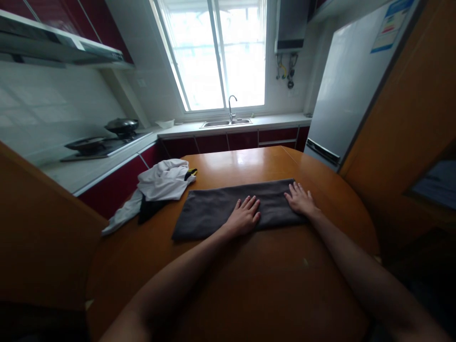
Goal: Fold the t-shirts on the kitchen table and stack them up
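Both forearms [185,266] come in from the bottom edge, cut off there; the left hand [244,217], fingers spread, lies flat near the middle of a dark cloth [210,209] on the wooden desk [242,285]; the right hand [301,199], also spread, presses its right end; palms hidden; white garments [166,178] are bunched beyond its left end; the fridge label [392,23] is unreadable.

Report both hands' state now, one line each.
Left hand: open, palm down on the dark folded cloth, near its middle, holding nothing.
Right hand: open, palm down at the cloth's right end, holding nothing.
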